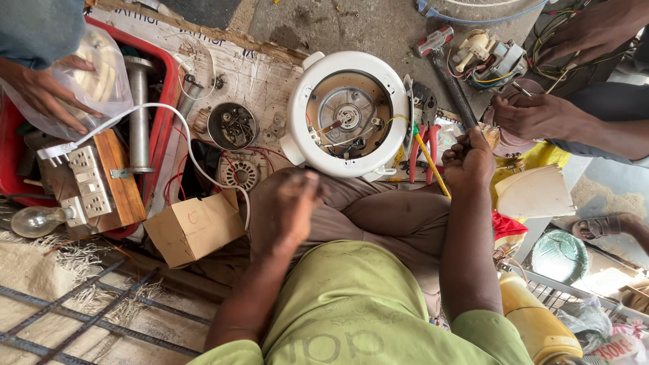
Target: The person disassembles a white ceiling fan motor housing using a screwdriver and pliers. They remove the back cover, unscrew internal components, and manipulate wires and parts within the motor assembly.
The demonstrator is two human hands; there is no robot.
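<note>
A white round appliance base lies open side up on the ground in front of my knees, showing a metal plate and wires inside. My right hand is closed in a fist at the lower end of a hammer's dark handle and seems to grip it. A thin yellow-shafted tool and red-handled pliers lie just left of that hand. My left hand is blurred over my left knee with fingers curled down; nothing shows in it.
A cardboard box, a wooden socket board with a bulb, and a red tray sit at left. Another person's hand holds a plastic bag there. At right, another person's hands work on wired parts.
</note>
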